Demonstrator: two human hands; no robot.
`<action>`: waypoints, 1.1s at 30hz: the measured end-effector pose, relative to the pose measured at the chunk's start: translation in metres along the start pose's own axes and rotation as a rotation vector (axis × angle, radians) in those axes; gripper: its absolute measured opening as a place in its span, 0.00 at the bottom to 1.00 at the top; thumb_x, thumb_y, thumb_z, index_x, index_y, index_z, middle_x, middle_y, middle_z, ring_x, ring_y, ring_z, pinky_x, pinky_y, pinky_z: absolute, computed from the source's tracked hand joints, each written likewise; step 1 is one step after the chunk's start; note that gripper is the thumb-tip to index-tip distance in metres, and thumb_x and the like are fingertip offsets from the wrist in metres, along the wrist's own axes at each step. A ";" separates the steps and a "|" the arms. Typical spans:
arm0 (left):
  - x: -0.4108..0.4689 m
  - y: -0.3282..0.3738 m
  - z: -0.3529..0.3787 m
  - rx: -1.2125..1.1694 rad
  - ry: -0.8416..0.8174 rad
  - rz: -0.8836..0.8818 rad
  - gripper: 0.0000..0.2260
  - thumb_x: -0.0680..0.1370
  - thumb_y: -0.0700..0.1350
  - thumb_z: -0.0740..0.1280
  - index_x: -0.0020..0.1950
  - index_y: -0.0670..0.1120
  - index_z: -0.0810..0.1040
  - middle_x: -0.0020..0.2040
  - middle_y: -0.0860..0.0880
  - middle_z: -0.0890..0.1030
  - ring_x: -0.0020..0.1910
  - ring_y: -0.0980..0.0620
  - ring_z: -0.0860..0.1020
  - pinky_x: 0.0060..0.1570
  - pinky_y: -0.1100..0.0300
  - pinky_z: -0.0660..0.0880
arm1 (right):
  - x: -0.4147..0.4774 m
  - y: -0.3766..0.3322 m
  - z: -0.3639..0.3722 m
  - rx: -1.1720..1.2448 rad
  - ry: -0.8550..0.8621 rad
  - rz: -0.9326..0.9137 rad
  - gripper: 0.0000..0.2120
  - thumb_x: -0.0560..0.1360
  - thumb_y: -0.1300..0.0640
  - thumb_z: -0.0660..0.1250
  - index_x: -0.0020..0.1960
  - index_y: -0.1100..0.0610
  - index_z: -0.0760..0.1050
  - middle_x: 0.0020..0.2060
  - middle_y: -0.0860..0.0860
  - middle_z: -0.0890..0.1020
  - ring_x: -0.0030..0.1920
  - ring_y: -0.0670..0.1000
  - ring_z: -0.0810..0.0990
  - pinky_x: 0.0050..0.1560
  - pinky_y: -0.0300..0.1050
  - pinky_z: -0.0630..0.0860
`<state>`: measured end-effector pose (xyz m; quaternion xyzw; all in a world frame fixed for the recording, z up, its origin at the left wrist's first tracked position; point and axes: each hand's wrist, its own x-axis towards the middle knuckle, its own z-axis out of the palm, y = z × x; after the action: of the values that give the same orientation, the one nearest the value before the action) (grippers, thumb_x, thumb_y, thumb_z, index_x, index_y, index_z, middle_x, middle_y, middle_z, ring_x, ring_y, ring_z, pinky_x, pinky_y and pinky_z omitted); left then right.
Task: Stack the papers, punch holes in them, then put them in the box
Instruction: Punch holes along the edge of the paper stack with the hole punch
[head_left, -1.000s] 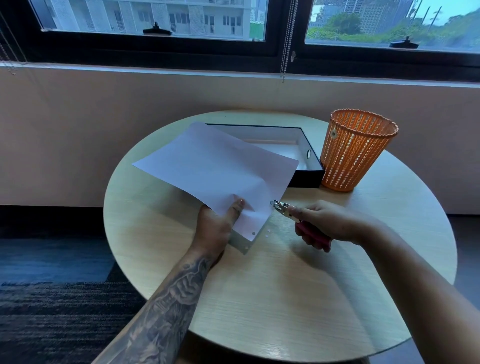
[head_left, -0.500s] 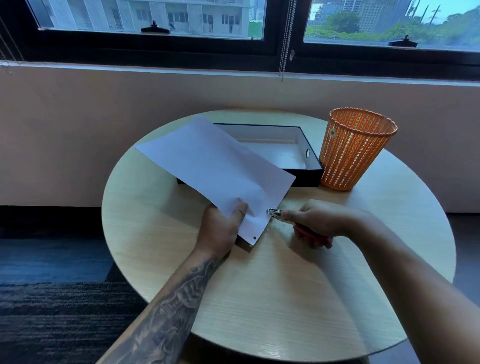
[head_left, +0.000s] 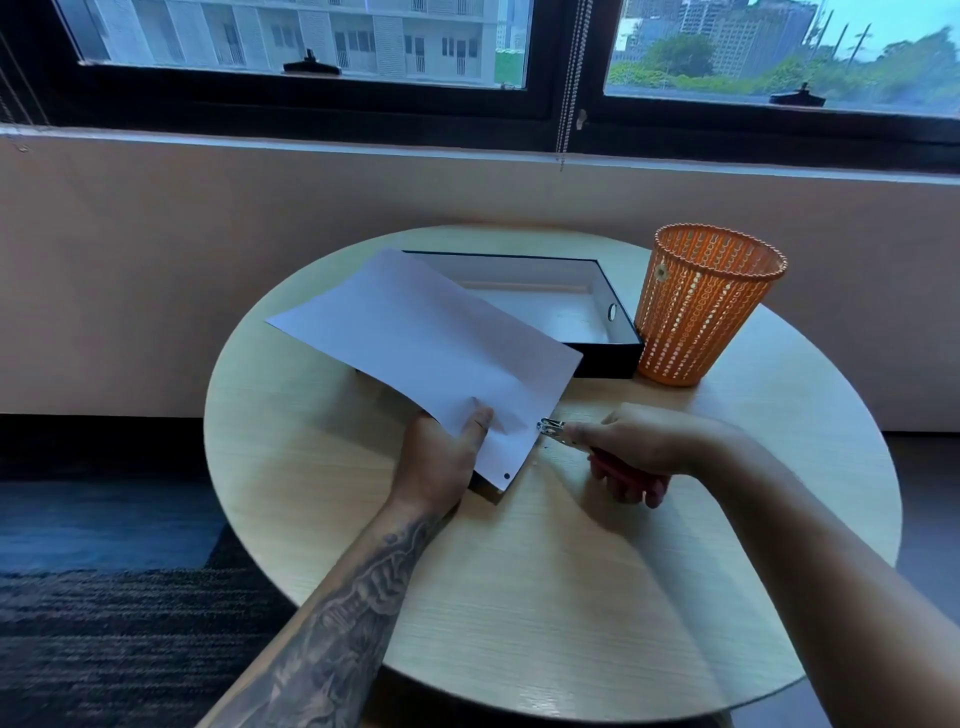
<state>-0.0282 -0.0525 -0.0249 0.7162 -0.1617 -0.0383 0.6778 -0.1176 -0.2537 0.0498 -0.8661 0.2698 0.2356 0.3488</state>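
A person's left hand (head_left: 441, 457) pinched the papers (head_left: 426, 353) near their lower corner, the sheets slanting up and away over the box (head_left: 597, 353). The right hand (head_left: 644, 447), closed round a red-handled punch (head_left: 553, 431), set its metal head on the papers' right edge, above one finished hole (head_left: 507, 476). Whether the punch had bitten could not be told. The box lay open beyond the papers.

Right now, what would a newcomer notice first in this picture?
The white papers, held up at table centre by the left hand, and the right hand pressing a red-handled hole punch onto their edge. Behind stand an open black box and, to its right, an orange basket.
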 end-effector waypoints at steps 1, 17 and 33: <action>0.000 0.001 0.000 -0.012 0.006 -0.005 0.02 0.78 0.41 0.72 0.48 0.48 0.83 0.46 0.57 0.85 0.43 0.67 0.82 0.43 0.72 0.75 | -0.002 0.005 -0.001 0.005 0.018 -0.012 0.28 0.79 0.34 0.58 0.47 0.61 0.76 0.33 0.58 0.82 0.30 0.57 0.79 0.31 0.47 0.77; 0.004 0.012 -0.027 -0.253 -0.025 -0.178 0.10 0.77 0.43 0.73 0.56 0.41 0.83 0.53 0.46 0.87 0.53 0.45 0.85 0.53 0.54 0.80 | -0.005 0.062 0.017 -0.406 0.696 -0.048 0.28 0.73 0.29 0.60 0.60 0.50 0.74 0.59 0.51 0.78 0.59 0.56 0.74 0.55 0.52 0.70; -0.003 0.032 -0.058 -0.525 -0.336 -0.431 0.21 0.78 0.53 0.70 0.67 0.45 0.78 0.64 0.42 0.82 0.61 0.41 0.82 0.62 0.41 0.76 | -0.009 0.013 0.030 1.011 0.194 -0.255 0.05 0.78 0.65 0.64 0.44 0.58 0.72 0.29 0.53 0.77 0.25 0.48 0.67 0.25 0.40 0.63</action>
<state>-0.0207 0.0033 0.0103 0.5194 -0.1008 -0.3369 0.7788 -0.1390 -0.2367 0.0296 -0.6336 0.2734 -0.0496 0.7221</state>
